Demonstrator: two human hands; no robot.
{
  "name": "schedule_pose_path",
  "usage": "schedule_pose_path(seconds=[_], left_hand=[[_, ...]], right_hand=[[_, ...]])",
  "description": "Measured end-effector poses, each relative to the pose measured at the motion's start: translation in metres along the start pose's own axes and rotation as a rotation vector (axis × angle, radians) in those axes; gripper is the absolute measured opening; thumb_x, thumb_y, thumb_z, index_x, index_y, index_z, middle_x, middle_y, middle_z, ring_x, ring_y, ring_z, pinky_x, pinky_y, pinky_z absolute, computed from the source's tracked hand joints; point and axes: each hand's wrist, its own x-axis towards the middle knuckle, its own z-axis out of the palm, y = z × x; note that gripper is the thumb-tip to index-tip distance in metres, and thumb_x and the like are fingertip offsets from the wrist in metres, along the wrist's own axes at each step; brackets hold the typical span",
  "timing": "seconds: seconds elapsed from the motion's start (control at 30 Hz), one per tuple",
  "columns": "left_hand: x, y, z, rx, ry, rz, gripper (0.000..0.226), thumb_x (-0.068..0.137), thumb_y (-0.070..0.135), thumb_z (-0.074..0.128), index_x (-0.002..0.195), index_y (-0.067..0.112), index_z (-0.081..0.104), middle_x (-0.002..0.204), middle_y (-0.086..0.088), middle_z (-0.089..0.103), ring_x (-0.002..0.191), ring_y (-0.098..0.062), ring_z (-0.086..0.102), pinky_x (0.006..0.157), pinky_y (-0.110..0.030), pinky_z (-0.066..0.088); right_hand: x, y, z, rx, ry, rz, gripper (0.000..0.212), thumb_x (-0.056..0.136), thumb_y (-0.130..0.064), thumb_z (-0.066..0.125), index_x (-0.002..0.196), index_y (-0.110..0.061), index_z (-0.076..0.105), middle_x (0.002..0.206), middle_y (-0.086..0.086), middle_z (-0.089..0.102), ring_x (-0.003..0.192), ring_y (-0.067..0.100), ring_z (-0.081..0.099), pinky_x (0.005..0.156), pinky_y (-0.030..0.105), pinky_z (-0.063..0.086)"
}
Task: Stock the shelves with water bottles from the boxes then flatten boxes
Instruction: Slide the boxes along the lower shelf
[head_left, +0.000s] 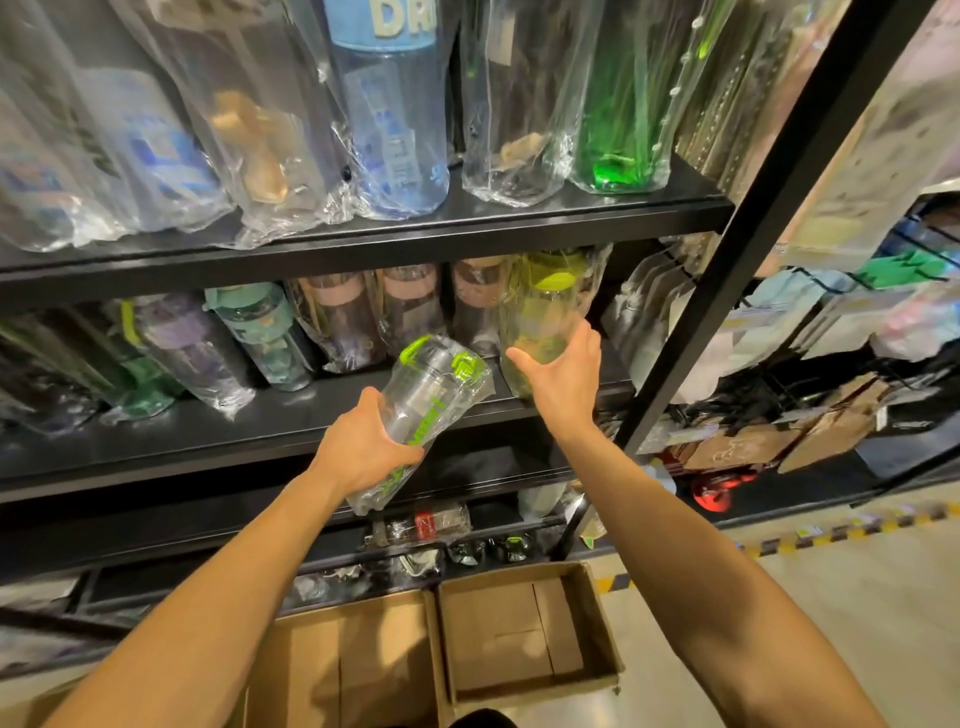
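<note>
Fingers of left hand grip wrapped bottle, tilted over shelf edge | right hand spread, at yellow bottle

top-shelf bottles cut off by the top edge; blue one's lettering reads only "dr". far-left bottles blurred, labels unreadable. left hand covers part of the clear bottle, its green print partly hidden. right hand hides the lower part of the yellow-green bottle; contact can't be told. left box cut by the bottom edge. bottom-shelf items too small and dark. goods at right blurred.
</note>
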Motion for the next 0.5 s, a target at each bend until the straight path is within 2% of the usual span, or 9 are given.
schedule_pose_path(seconds=[0.13, 0.23, 0.5], left_hand=[[0.001, -0.001, -0.001, 0.000, -0.008, -0.006, 0.070, 0.065, 0.051, 0.086, 0.107, 0.022, 0.038, 0.093, 0.003, 0.062, 0.075, -0.020, 0.064, 0.058, -0.036, 0.046], [0.001, 0.000, 0.000, 0.003, -0.006, -0.011, 0.069, 0.066, 0.050, 0.086, 0.107, 0.022, 0.038, 0.093, 0.003, 0.062, 0.074, -0.019, 0.064, 0.057, -0.035, 0.045], [0.000, 0.004, -0.002, 0.000, 0.000, -0.016, 0.069, 0.066, 0.049, 0.086, 0.109, 0.022, 0.039, 0.093, 0.005, 0.061, 0.074, -0.017, 0.064, 0.058, -0.036, 0.048]], right_hand=[[0.007, -0.001, 0.004, 0.083, 0.034, 0.056, 0.097, 0.065, -0.052, 0.095, 0.140, -0.028, 0.037, 0.134, -0.007, 0.058, 0.126, 0.017, 0.058, 0.105, 0.042, 0.054], [0.010, 0.000, 0.007, 0.105, 0.029, 0.054, 0.091, 0.067, -0.049, 0.096, 0.136, -0.028, 0.040, 0.128, -0.008, 0.060, 0.120, 0.014, 0.060, 0.102, 0.042, 0.056], [0.024, 0.000, 0.016, 0.071, 0.015, 0.050, 0.084, 0.076, -0.048, 0.091, 0.138, -0.014, 0.045, 0.133, 0.001, 0.057, 0.125, 0.021, 0.058, 0.106, 0.046, 0.052]])
